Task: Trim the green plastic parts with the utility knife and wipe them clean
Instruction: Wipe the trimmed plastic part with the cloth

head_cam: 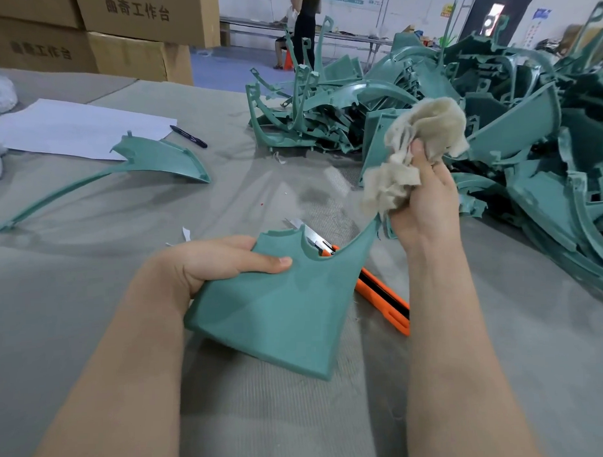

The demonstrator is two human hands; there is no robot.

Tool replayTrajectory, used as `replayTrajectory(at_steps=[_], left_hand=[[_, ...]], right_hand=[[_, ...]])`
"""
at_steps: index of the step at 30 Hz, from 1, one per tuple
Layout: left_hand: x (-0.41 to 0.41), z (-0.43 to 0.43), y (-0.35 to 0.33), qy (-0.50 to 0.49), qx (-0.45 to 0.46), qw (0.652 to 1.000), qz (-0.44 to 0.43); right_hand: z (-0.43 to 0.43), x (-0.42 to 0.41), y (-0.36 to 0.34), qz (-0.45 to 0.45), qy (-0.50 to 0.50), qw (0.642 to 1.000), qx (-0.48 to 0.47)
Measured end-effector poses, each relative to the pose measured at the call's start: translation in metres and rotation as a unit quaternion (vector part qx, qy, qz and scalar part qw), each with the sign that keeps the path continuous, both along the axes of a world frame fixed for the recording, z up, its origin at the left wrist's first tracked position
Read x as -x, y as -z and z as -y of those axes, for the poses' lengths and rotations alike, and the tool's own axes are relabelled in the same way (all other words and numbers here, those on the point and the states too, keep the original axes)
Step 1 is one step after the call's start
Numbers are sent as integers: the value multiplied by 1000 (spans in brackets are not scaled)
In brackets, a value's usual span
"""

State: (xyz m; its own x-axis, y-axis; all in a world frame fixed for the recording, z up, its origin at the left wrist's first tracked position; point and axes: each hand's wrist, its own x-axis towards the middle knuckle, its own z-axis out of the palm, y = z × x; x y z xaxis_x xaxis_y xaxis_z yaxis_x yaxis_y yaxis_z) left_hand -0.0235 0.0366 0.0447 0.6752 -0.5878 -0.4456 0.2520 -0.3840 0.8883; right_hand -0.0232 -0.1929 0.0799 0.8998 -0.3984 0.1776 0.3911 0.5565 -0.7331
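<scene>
My left hand (212, 262) grips a broad green plastic part (279, 307) by its left edge, thumb across the top face, and holds it tilted just above the table. My right hand (425, 203) holds a crumpled beige rag (423, 145) bunched in its fingers, raised over the part's upper right tip. The orange utility knife (381, 294) lies on the table under and behind the part, its blade out and showing through the part's notch.
A big heap of green plastic parts (494, 119) fills the right side. One long curved green part (147, 165) lies at left near white paper (74, 127) and a black pen (187, 136). Cardboard boxes (115, 40) stand behind. A person stands far back.
</scene>
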Motion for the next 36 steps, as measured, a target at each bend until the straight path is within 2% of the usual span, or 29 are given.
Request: replayTrajectory(at_steps=[4,14,15,17,19,21,25,28,30,33,36], left_hand=[[0,-1,-4,-10,17,999,38],[-1,-3,-6,-93,63,993,33],[-1,-2,-7,-99,67,992,35],[-2,-1,-8,-111,71,990,41],[-2,1,-10,-109,65,991,39],[-1,1,-11,-88,66,994,19],[2,-2,-9,-41,66,997,-7],[3,0,-8,-65,79,995,-20],[2,-1,-7,-47,45,998,-13],[0,-6,-7,-35,-13,999,13],[-1,-4,-9,-108,54,993,4]], right_hand=[[-6,-4,2,-32,48,998,3],[-27,-9,10,-55,-26,996,-68],[-28,-12,12,-61,-17,997,-41],[-29,-16,18,-99,34,992,70],[-28,-16,23,-141,94,969,182],[-21,-14,23,-143,155,948,237],[0,-4,9,-96,209,959,162],[-4,0,1,-65,169,982,61],[-3,1,-3,-48,164,985,-4],[11,5,-8,-39,225,972,-60],[15,8,-7,-42,175,982,-66]])
